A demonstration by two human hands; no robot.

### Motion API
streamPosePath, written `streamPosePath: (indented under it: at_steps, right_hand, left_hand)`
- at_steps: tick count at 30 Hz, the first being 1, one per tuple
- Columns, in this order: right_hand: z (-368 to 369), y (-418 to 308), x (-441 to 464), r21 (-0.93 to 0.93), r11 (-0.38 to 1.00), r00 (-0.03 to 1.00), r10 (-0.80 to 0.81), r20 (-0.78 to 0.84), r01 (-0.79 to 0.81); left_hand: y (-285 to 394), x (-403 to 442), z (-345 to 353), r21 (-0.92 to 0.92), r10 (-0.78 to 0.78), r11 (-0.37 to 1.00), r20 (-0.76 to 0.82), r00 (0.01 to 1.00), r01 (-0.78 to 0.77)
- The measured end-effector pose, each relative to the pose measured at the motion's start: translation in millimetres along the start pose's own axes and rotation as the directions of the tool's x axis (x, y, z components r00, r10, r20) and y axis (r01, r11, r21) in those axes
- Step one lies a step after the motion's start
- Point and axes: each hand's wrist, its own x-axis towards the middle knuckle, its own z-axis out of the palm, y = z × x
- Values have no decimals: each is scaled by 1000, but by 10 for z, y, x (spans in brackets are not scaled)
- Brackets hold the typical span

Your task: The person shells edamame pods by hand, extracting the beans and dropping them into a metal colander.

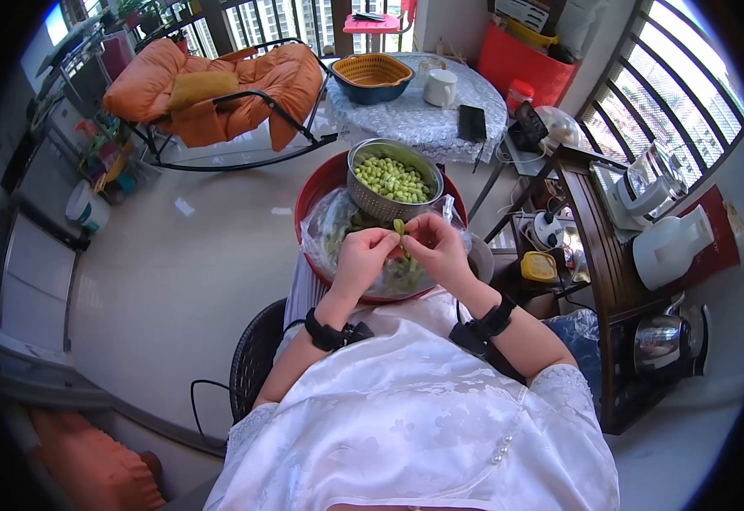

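Between the fingertips of both my hands is a green bean pod (399, 227), held upright. My left hand (367, 255) pinches it from the left, and my right hand (438, 250) from the right. Just beyond them a metal colander (370, 195) full of shelled green beans (392, 177) rests in a large red basin (311, 189). Under my hands, a clear plastic bag (321, 223) in the basin holds more green pods, partly hidden by my fingers and wrists.
Ahead stands a round table (427, 121) with a lace cloth, a basket (372, 72), a white mug (440, 88) and a phone (472, 123). An orange rocking chair (219, 89) is at the left. A dark wooden shelf (589, 230) with appliances stands close on the right.
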Motion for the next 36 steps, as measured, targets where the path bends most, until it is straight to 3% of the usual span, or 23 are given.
streamPosePath:
  at_steps: [4, 6, 8, 12, 19, 24, 27, 30, 32, 36]
  right_hand:
    - [26, -192, -45, -124, 992, 998, -15, 64, 23]
    - [30, -251, -54, -151, 986, 995, -55, 78, 66]
    - [29, -280, -59, -248, 963, 992, -87, 87, 106]
    - [28, -298, -70, -234, 966, 992, -98, 74, 113]
    - [29, -269, -66, -264, 950, 986, -157, 59, 167]
    - [41, -287, -67, -267, 950, 987, -150, 66, 162]
    - [23, -241, -44, -242, 962, 990, -107, 87, 125]
    - [-24, -116, 5, -106, 988, 989, -99, 112, 111]
    - [-61, -141, 14, -84, 990, 983, 126, 137, -115]
    - [-89, -145, 20, -62, 978, 964, 207, 167, -199]
  left_hand:
    - [-203, 73, -2, -15, 137, 990, -106, 985, -140]
    - [-237, 95, -33, 75, 198, 979, -141, 970, -189]
    - [-214, 84, -35, 7, 150, 989, -129, 980, -150]
    - [-108, 54, -15, -230, 59, 970, -83, 995, -77]
    - [-124, 74, -34, -275, 34, 960, -64, 997, -50]
    - [-92, 75, -7, -265, 115, 952, -150, 982, -152]
    - [-106, 87, -14, -244, 115, 958, -149, 982, -149]
    - [-130, 95, -31, -193, 123, 970, -122, 985, -146]
    - [-129, 88, -50, -180, 104, 977, -86, 991, -119]
    - [-138, 79, -65, -209, 83, 974, -9, 997, -83]
